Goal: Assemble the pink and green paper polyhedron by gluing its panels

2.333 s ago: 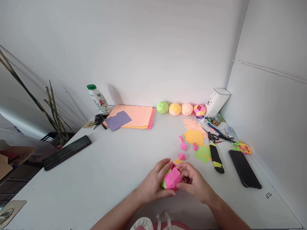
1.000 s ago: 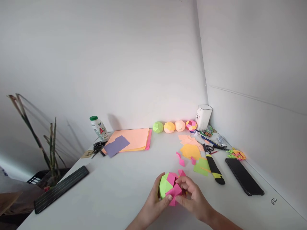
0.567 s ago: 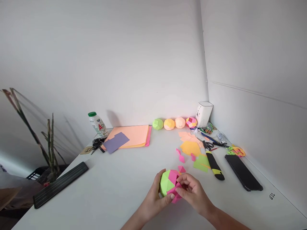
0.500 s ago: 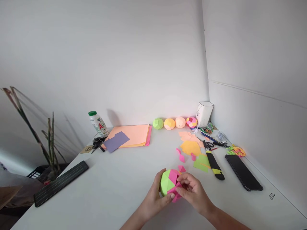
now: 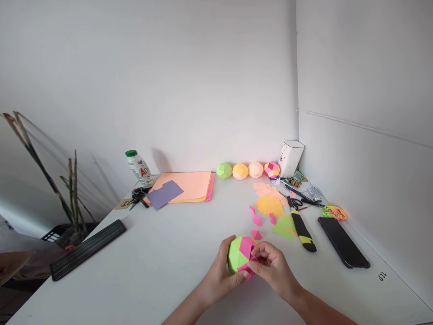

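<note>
A green and pink faceted paper ball (image 5: 238, 255) sits in my left hand (image 5: 221, 271), whose fingers curve round its left side with the thumb along the bottom. On the ball's right side, my right hand (image 5: 272, 266) pinches a pink paper flap between thumb and fingers. The fingertips cover part of that flap, and the underside of the ball is hidden. Just beyond the ball lie small pink paper pieces (image 5: 256, 234) on the white table (image 5: 162, 253).
Four finished-looking paper balls (image 5: 240, 171) line the back wall. Right of centre are orange paper (image 5: 269, 206), green paper (image 5: 284, 226), a utility knife (image 5: 303, 232) and a phone (image 5: 343, 242). Coloured sheets (image 5: 189, 185), a bottle (image 5: 140, 169), keys (image 5: 138, 197) and a black ruler-like bar (image 5: 88, 249) lie left.
The view has shifted slightly. Both hands stay on the paper ball, with the right fingers still at its pink side; the ball looks barely turned.
</note>
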The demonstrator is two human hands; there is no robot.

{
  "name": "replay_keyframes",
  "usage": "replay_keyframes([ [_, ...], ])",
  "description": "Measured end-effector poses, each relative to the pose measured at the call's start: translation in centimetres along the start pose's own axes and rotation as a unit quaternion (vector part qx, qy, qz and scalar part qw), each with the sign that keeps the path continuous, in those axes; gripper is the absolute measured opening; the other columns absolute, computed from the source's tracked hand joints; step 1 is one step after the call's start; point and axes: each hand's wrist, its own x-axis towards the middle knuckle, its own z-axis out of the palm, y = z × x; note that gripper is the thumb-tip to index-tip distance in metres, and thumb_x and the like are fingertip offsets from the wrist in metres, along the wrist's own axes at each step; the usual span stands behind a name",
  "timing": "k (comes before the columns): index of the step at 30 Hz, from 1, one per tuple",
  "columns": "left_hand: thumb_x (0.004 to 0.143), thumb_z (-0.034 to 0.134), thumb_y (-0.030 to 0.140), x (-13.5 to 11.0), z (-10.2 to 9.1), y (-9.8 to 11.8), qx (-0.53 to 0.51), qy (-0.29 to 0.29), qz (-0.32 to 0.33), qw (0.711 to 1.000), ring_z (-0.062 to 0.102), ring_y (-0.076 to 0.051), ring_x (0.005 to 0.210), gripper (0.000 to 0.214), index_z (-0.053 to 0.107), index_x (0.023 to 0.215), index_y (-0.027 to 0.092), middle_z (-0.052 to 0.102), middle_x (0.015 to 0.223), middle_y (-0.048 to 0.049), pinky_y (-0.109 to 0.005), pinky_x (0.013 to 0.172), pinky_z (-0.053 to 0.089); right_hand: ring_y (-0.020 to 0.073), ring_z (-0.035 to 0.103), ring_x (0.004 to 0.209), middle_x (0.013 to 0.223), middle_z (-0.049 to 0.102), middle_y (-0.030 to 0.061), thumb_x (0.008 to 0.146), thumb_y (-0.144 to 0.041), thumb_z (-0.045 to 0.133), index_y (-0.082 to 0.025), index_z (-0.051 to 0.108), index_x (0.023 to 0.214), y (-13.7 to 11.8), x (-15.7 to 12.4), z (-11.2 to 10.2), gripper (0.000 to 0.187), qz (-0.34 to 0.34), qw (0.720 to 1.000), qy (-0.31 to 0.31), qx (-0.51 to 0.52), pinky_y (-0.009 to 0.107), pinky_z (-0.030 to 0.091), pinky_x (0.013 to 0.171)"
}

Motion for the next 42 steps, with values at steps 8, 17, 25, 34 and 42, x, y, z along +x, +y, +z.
replay_keyframes([
  [8, 0.08, 0.067, 0.053, 0.0, 0.1, 0.4, -0.024, -0.005, -0.021, 0.999, 0.048, -0.032, 0.123, 0.086, 0.018, 0.143, 0.02, 0.045, 0.136, -0.0178, -0.045, 0.1, 0.044, 0.0118, 0.051, 0.055, 0.059, 0.059, -0.0043, 0.073, -0.031, 0.075, -0.019, 0.057, 0.075, -0.2, -0.2, 0.1, 0.021, 0.013, 0.999, 0.011, -0.039, 0.025, 0.041, 0.057],
  [17, 0.078, 0.068, 0.056, 0.2, 0.2, 0.7, -0.101, 0.003, -0.054, 0.993, 0.054, -0.028, 0.114, 0.088, 0.021, 0.145, 0.022, 0.051, 0.13, -0.0143, -0.044, 0.097, 0.047, 0.0122, 0.049, 0.055, 0.065, 0.058, -0.0011, 0.078, -0.054, 0.068, -0.019, 0.064, 0.083, -0.5, -0.1, -0.3, 0.035, 0.008, 0.998, 0.043, -0.048, 0.026, 0.042, 0.053],
  [25, 0.078, 0.063, 0.063, 0.7, 0.0, 0.3, -0.119, 0.046, -0.062, 0.99, 0.045, -0.031, 0.127, 0.093, 0.018, 0.149, 0.021, 0.042, 0.14, -0.0168, -0.044, 0.102, 0.045, 0.0106, 0.048, 0.053, 0.06, 0.055, -0.003, 0.074, -0.054, 0.072, -0.018, 0.064, 0.077, -0.7, 0.3, -0.5, 0.036, 0.006, 0.999, 0.034, -0.041, 0.024, 0.042, 0.052],
  [34, 0.064, 0.069, 0.07, 0.9, -0.2, -2.0, 0.062, 0.054, 0.09, 0.993, 0.01, -0.042, 0.145, 0.109, 0.016, 0.151, 0.029, 0.011, 0.154, -0.0175, -0.06, 0.115, 0.022, 0.0154, 0.064, 0.059, 0.062, 0.065, -0.0012, 0.079, -0.046, 0.071, -0.018, 0.062, 0.081, 0.4, 0.6, -0.4, 0.03, 0.018, 1.0, -0.002, -0.016, 0.029, 0.051, 0.06],
  [42, 0.075, 0.078, 0.036, 0.9, -0.2, -3.0, 0.208, 0.061, 0.146, 0.965, 0.019, -0.04, 0.144, 0.1, 0.01, 0.148, 0.038, 0.012, 0.153, -0.0153, -0.059, 0.108, 0.037, 0.0166, 0.068, 0.061, 0.067, 0.072, 0.0034, 0.085, -0.045, 0.064, -0.017, 0.064, 0.085, 0.5, 0.7, -0.6, 0.029, 0.027, 0.994, -0.092, -0.046, 0.027, 0.052, 0.058],
])
